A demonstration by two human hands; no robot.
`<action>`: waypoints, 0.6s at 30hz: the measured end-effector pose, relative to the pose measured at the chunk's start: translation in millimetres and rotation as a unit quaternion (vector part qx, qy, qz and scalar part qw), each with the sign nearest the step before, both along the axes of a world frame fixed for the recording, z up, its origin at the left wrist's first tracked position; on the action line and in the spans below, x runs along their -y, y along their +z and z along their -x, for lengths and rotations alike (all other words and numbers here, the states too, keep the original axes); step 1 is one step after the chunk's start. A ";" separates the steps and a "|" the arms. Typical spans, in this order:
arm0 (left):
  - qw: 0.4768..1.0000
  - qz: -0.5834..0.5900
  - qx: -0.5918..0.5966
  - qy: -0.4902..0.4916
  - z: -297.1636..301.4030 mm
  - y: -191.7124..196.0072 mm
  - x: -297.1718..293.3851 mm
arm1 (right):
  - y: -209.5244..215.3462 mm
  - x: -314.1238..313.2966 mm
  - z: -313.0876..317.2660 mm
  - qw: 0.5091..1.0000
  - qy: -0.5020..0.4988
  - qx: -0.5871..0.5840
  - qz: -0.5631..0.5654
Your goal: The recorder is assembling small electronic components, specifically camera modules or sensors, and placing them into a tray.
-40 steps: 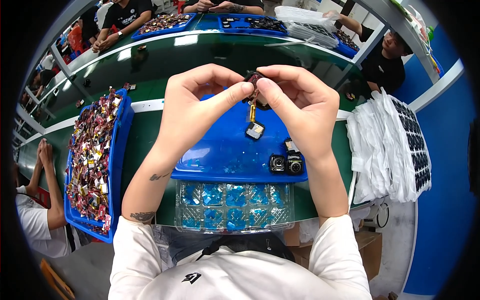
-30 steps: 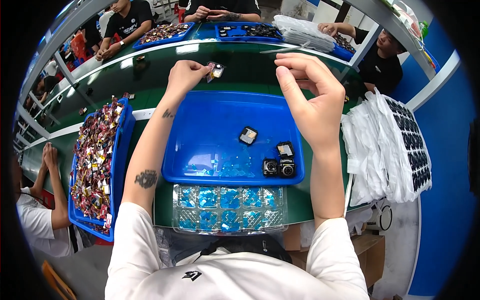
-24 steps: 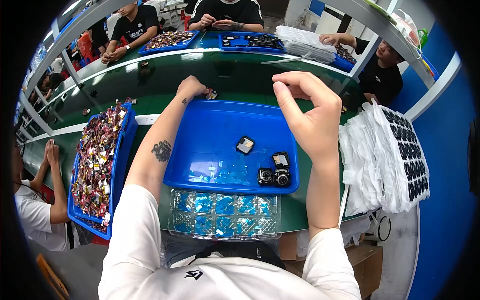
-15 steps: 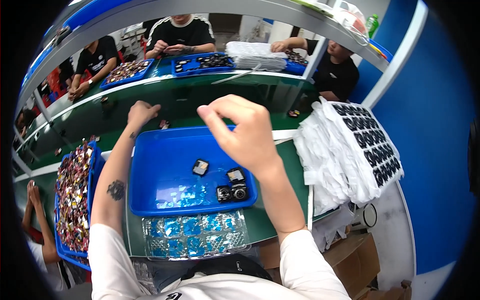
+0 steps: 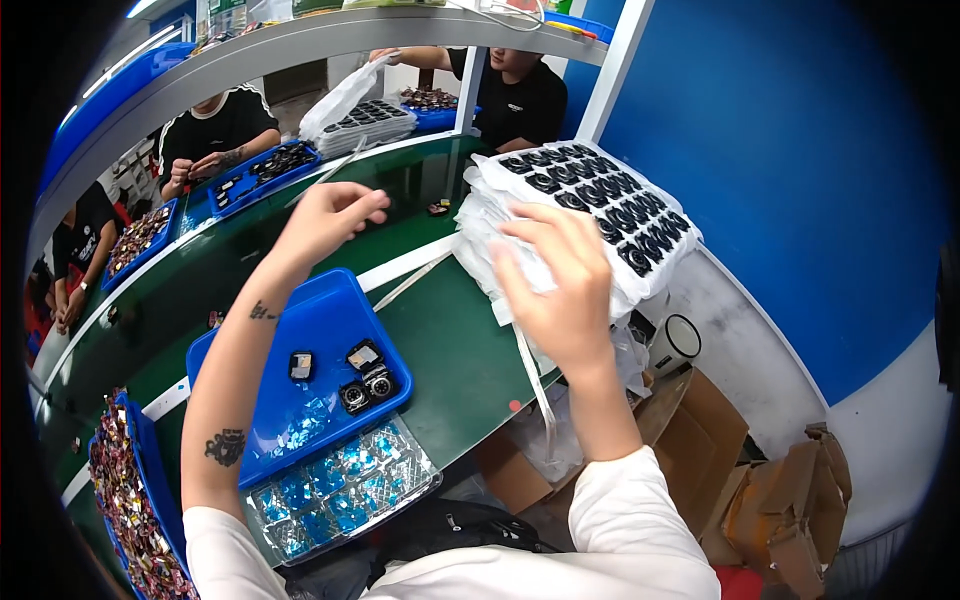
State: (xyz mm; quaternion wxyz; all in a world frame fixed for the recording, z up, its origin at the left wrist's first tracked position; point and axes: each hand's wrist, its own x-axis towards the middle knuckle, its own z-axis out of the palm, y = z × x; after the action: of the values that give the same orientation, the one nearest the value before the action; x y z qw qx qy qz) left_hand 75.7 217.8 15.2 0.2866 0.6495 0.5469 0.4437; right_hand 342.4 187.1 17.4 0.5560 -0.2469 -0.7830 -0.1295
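The right hand (image 5: pixel 560 290) rests with fingers spread and loose on a stack of white plastic trays (image 5: pixel 580 215) filled with small black round parts; it grips nothing, though it is blurred. The stack sits at the right end of the long green workbench (image 5: pixel 450 340), within easy reach. The left hand (image 5: pixel 325 220) is raised over the bench's far side, fingertips drawn together as if pinching something small; whether it holds anything cannot be told. Near the bench's front edge lies a blue bin (image 5: pixel 320 320), placed centrally before the person, holding a few small black camera-like parts (image 5: pixel 365 375). A clear blister tray (image 5: pixel 340 490) with blue pockets overhangs the front edge beside it. At the left end, another blue bin (image 5: pixel 140 470) holds many small brownish pieces. Other people work across the bench.
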 end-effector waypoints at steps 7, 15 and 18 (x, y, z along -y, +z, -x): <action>0.998 -0.023 0.052 -0.013 -94.9 -13.2 -97.0 | -69.5 3.2 -127.4 0.948 -0.240 -0.111 0.176; 0.993 0.055 0.039 0.101 -119.7 -28.1 -154.5 | -75.8 -21.2 -133.5 0.947 -0.081 -0.221 0.218; 0.991 0.106 0.053 0.056 -129.4 -19.0 -151.0 | -73.2 -31.6 -142.0 0.931 -0.036 -0.273 0.241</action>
State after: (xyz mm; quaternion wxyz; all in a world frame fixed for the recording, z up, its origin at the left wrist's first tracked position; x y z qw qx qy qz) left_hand 205.1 368.8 -3.8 0.3575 0.5591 0.6104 0.4325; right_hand 484.4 218.7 -55.8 0.6668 -0.4272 -0.5997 0.1154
